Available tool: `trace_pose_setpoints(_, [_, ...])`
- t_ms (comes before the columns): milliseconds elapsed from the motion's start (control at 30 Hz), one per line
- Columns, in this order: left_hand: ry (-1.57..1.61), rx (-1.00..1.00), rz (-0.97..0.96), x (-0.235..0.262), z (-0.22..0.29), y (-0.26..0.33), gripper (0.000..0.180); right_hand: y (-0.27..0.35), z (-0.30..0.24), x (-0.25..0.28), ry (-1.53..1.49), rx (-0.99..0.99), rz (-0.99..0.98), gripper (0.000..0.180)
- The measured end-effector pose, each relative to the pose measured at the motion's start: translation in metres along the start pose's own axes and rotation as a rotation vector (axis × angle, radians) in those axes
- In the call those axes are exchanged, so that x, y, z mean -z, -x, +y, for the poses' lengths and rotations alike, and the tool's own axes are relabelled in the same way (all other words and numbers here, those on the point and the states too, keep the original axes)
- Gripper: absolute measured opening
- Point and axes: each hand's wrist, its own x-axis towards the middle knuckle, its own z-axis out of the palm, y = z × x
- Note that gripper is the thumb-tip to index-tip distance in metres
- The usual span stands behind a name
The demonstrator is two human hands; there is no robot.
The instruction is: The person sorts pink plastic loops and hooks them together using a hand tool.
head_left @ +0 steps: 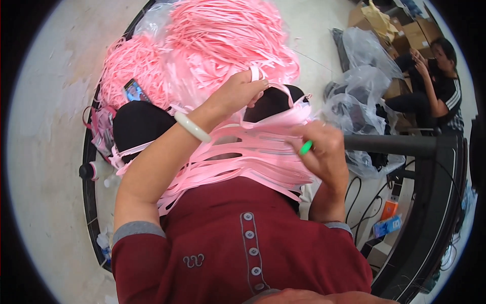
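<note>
Many narrow pink fabric strips [243, 164] lie across my lap, bunched side by side. Above them, my left hand [239, 92] is closed, its fingers pinching a pink strip that loops off to the right. A pale bangle [193, 126] circles that wrist, and a white band [254, 74] sits at the fingers. My right hand [324, 149] is at the right ends of the strips, with its fingers curled and smeared by motion. On its thumb shows a small bright green piece [306, 147], perhaps a ring; whether the fingers hold a strip is unclear.
A big heap of pink strips [228, 35] rises beyond my knees, with a phone [135, 91] on its left part. Clear plastic bags [359, 93] lie to the right. A dark machine arm [390, 142] and cables stand close on the right. Farther off sits another person [440, 91] near cardboard boxes [417, 34].
</note>
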Motion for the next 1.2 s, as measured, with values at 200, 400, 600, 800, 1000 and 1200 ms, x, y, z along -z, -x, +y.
trace_pose_setpoints(200, [-0.022,0.012,0.003,-0.009,0.001,0.001,0.02,-0.028,0.039,0.0,-0.011,-0.44,0.076,0.021])
trace_pose_setpoints(400, [-0.447,-0.062,0.149,0.003,-0.003,-0.008,0.034,-0.032,0.069,-0.006,-0.135,-0.415,0.023,0.015])
trace_pose_setpoints(600, [-1.007,-0.133,0.232,0.014,0.021,0.001,0.034,-0.024,0.082,-0.006,-0.226,-0.506,0.026,0.015])
trace_pose_setpoints(800, [-1.381,-0.013,0.025,-0.009,0.072,0.013,0.028,-0.023,0.084,-0.003,-0.201,-0.522,0.007,0.016])
trace_pose_setpoints(1000, [-0.985,-0.732,0.14,-0.065,0.018,-0.01,0.017,-0.024,0.094,-0.008,-0.283,-0.472,0.029,0.016])
trace_pose_setpoints(1200, [-0.989,-0.546,0.151,-0.074,0.015,-0.018,0.01,-0.023,0.093,-0.011,-0.054,-0.336,0.111,0.012])
